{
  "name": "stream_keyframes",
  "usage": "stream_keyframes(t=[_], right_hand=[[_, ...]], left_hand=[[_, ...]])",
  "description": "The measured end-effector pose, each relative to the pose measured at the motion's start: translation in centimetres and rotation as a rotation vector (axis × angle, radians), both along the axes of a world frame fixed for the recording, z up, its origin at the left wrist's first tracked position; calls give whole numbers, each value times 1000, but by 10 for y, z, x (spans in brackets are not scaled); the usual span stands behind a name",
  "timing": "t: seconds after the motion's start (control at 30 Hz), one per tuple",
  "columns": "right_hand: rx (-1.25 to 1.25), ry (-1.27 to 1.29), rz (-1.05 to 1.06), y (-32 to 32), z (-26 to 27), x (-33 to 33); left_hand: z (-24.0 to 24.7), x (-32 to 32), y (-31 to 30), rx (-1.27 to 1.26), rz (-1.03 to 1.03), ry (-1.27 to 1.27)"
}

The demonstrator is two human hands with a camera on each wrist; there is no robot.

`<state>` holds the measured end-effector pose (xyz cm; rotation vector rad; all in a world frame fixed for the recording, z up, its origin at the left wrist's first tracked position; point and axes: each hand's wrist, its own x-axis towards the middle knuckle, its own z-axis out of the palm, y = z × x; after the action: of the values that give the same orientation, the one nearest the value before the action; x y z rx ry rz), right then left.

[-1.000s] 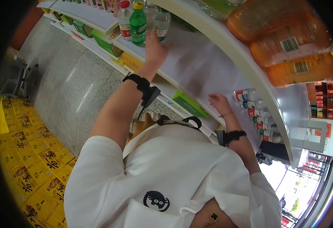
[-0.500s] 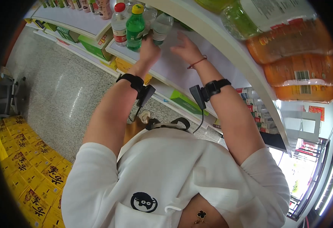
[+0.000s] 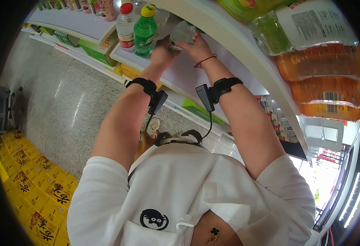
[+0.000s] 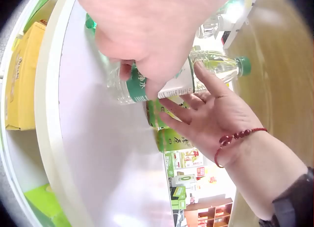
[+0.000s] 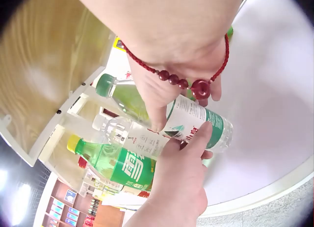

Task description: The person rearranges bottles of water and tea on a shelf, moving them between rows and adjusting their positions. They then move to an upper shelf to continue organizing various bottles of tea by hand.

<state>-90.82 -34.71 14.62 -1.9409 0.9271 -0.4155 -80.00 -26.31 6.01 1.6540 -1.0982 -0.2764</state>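
A clear water bottle (image 3: 183,32) with a green cap (image 4: 244,66) and a green-and-white label (image 5: 189,116) is between my two hands at the shelf. My left hand (image 3: 162,57) grips it around the lower label. Higher up, my right hand (image 3: 199,48), with a red beaded bracelet, holds it with the thumb on one side and the fingers across the other. Just left of the hands, a green soda bottle (image 3: 145,35) with a yellow cap and a clear bottle (image 3: 125,30) with a red cap stand upright; another clear bottle is partly hidden behind.
Large orange drink bottles (image 3: 325,67) lie on the shelf above, whose curved edge (image 3: 229,45) passes close over my right hand. Several small bottles (image 3: 276,119) lie at the right. Green tea packs (image 4: 171,138) sit beyond the hands. Yellow boxes (image 3: 32,180) cover the lower left.
My right hand has come from near the lying bottles at the right up to the water bottle and taken hold of it. The bottle now leans right; my left hand stays around its lower part.
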Motion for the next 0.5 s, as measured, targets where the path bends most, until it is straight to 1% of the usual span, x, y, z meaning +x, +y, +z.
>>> stream_keyframes(t=[0.07,0.1,0.17,0.3,0.37,0.4,0.47,0.5], right_hand=[[23,79,10,2,5,-9],[22,80,-4,6,9,-17],[161,-53,10,16,19,-39],[95,-13,-90,20,6,-98],[114,-108,-138,20,-4,-132],[108,-108,-154,20,-9,-150],[4,31,-205,23,-16,-192],[2,30,-216,28,-18,-212]], left_hand=[[9,-2,-1,172,-41,41],[11,-7,1,171,-55,41],[16,-23,3,211,-77,12],[11,-69,-6,160,-177,-21],[19,-95,-13,300,-346,98],[19,-108,-16,295,-362,95],[13,-135,-24,238,-413,-5],[11,-146,-29,237,-424,-7]])
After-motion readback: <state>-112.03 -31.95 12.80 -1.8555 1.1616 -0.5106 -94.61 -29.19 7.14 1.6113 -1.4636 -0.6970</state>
